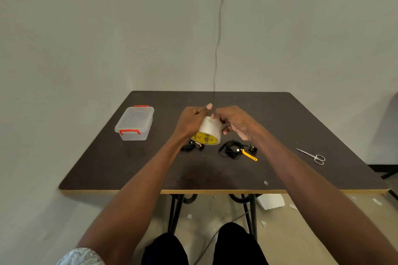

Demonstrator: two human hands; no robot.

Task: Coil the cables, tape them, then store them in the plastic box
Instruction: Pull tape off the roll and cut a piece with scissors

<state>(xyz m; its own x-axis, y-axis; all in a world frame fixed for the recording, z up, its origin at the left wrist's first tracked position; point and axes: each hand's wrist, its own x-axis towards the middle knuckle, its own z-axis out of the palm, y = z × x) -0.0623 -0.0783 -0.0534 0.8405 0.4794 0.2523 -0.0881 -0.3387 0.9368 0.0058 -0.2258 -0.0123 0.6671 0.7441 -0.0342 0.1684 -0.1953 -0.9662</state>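
While both hands meet in the middle of the frame, the roll of tape (208, 130) sits between them, held up above the dark table (280, 118). The left hand (191, 121) wraps round the left side of the roll, and its thumb points up past the top. The right hand (233, 121) curls its fingers on the right side and picks at the top edge. The tape is a fat, cloudy white ring with a yellow card middle that has red and black print. Just below the hands lie two black cables. One cable bundle (231, 149) is under the right hand and has an orange strap (249, 155) sticking out. The other cable (189, 146) peeks out under the left wrist. The plastic box (134, 123), clear with red clips and its lid on, stands to the left. Small scissors (312, 155) lie far to the right
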